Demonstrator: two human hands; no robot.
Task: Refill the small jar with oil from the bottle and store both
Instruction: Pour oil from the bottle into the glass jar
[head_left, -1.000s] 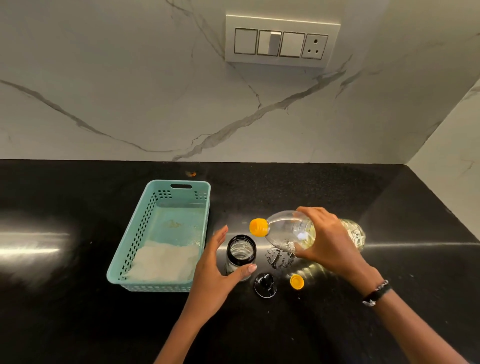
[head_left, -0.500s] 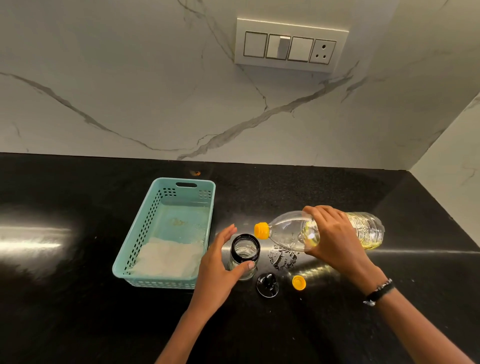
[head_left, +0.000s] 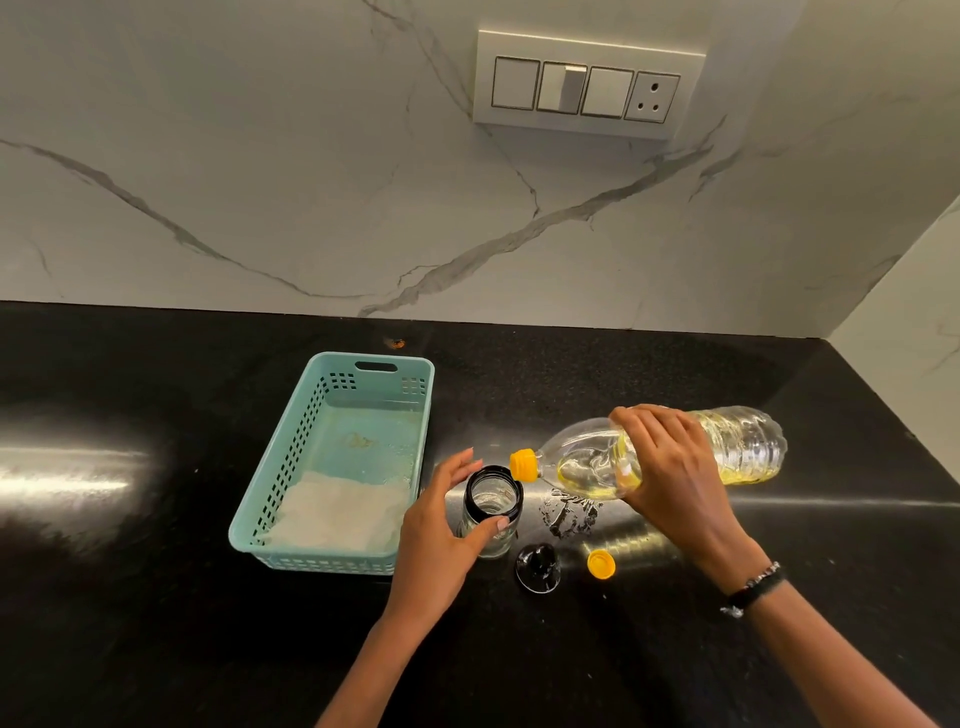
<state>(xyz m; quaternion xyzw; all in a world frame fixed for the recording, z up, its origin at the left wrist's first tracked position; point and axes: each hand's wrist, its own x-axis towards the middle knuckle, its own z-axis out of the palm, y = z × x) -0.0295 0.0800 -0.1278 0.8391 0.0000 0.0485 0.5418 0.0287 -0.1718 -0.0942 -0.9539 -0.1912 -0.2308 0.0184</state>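
The right hand wraps the ribbed clear plastic bottle, tipped almost level, its yellow spout over the small jar. The left hand cups the round glass jar's side, thumb pressed on it. Pale oil pools in the bottle. A black lid and yellow cap lie nearby; a teal basket holds white cloth.

A teal perforated basket sits on the black table, a white cloth lying in its near end. On the marble wall behind hangs a switch panel with a socket.
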